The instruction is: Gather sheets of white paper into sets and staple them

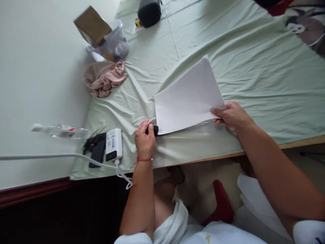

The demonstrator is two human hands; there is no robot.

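A stack of white paper sheets (188,98) lies slanted over the green cloth, its right side slightly lifted. My right hand (232,115) pinches the lower right corner, thumb on top and fingers underneath. At the lower left corner of the sheets, my left hand (145,135) is closed over a small black stapler (156,130). Only the stapler's front end shows, touching the paper corner; the hand covers the rest.
Left of my left hand lie a white power bank (113,144) with a cable, a black phone (97,154) and a clear bottle (63,131). Farther back are a pink cloth (106,78), a cardboard box (91,26) on a plastic tub (119,42), and a black case (149,13).
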